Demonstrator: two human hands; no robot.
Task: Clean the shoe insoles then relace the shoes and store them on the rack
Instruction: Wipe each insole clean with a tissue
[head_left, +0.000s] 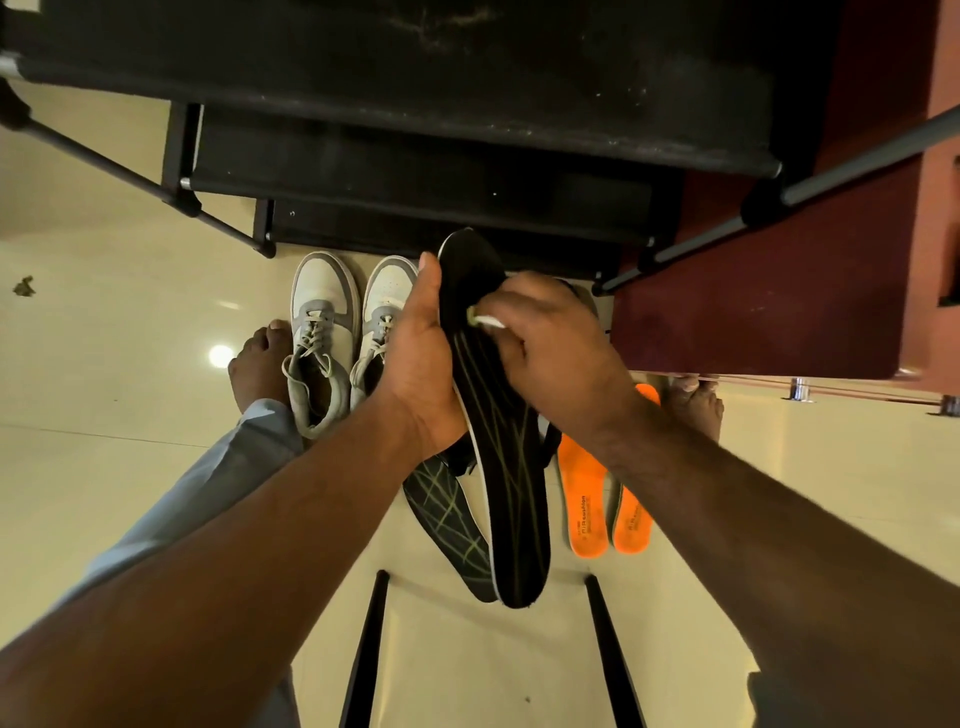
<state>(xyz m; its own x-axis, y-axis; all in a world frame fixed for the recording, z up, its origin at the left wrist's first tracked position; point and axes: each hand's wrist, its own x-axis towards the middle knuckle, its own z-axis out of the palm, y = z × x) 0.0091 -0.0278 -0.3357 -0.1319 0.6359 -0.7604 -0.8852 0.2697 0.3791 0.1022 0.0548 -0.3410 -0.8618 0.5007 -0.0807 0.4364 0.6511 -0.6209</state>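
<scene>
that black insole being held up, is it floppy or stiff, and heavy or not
Probably fairly stiff: the black insole is gripped only near its upper half by the left hand, yet its long free end stays nearly straight. Likely light, since one hand holds it while the right hand rubs it with a small cloth.

I have just one view, the wide-angle head camera, looking steeply down past both forearms onto the floor (104, 457). It sits close over the hands, with the rack (415, 171) across the top edge, lines bowed by the lens.
</scene>
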